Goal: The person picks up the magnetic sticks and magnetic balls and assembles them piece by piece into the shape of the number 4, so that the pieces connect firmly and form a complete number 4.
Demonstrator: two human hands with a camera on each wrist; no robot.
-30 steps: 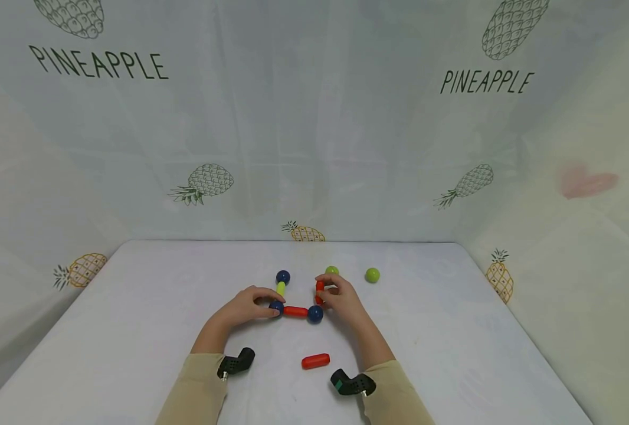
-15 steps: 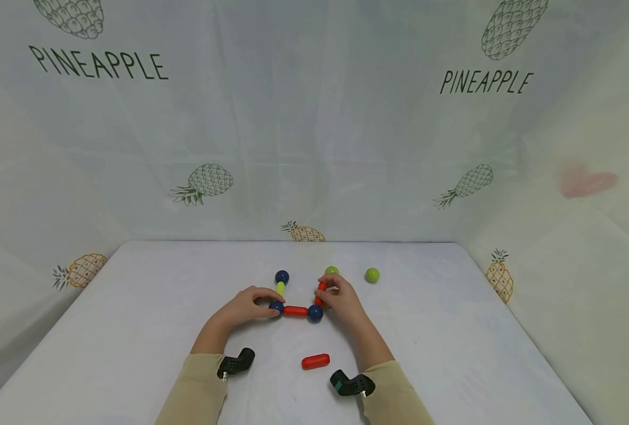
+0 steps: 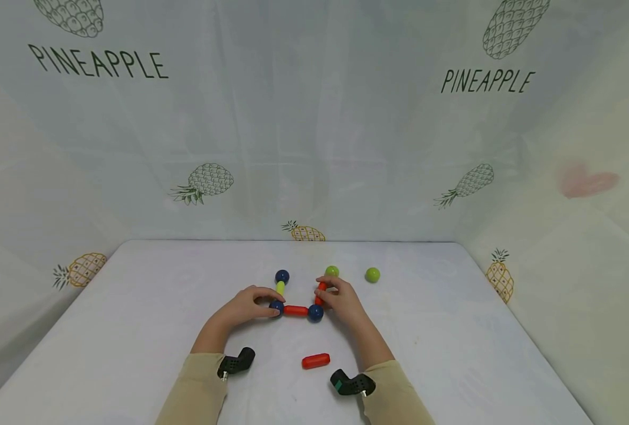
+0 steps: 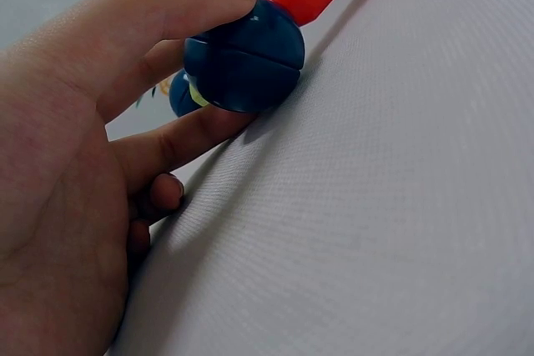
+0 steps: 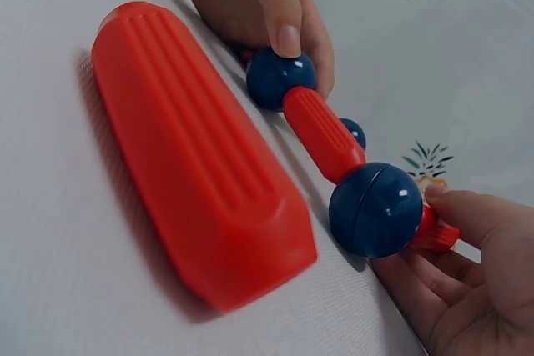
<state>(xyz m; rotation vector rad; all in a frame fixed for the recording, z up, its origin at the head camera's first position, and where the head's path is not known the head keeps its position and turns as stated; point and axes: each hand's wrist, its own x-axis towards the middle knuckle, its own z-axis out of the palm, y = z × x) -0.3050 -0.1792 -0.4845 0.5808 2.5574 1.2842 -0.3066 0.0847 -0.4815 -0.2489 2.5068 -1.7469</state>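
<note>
With thumb and fingers, my left hand (image 3: 246, 305) grips a dark blue ball (image 4: 246, 60). A red rod (image 3: 295, 311) joins that ball to a second blue ball (image 3: 315, 313) on the right. From the gripped ball a short yellow rod (image 3: 280, 288) runs back to a third blue ball (image 3: 282, 276). My right hand (image 3: 343, 299) pinches another red rod (image 3: 322, 287), whose near end meets the second ball; in the right wrist view that rod (image 5: 435, 231) is partly hidden by ball and fingers.
A loose red rod (image 3: 316, 361) lies on the white table (image 3: 442, 348) between the forearms, large in the right wrist view. Behind the right hand sits a green ball (image 3: 332, 271), with another green ball (image 3: 373, 275) farther right. A pineapple-printed curtain (image 3: 336, 130) stands behind.
The red rod in my right hand has swung its far end slightly to the right. My left hand keeps its grip on the blue ball in the same place.
</note>
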